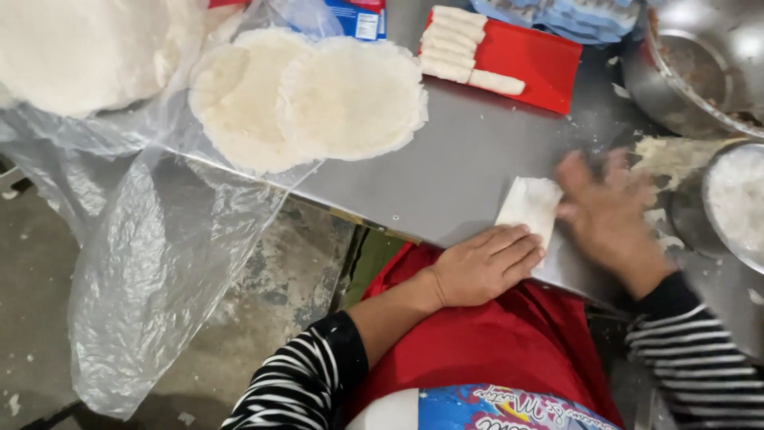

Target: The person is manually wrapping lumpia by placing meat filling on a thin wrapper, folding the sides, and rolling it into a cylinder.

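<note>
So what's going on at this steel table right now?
A person in striped sleeves is folding a thin white wrapper sheet at the near edge of the metal table. The left hand presses its lower edge; the blurred right hand works its right side. Finished white rolls lie on a red tray behind.

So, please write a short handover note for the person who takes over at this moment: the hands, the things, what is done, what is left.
Left hand: flat, palm down, at the near edge of the steel table, fingers touching the folded white wrapper.
Right hand: blurred in motion, on the wrapper's right side; grip cannot be told.
Done: a row of finished white rolls lies on the red tray.
Left: the wrapper in hand is folded but not yet on the tray. Two stacks of round wrappers wait on clear plastic. Metal bowls stand at the right; their contents are unclear.
</note>
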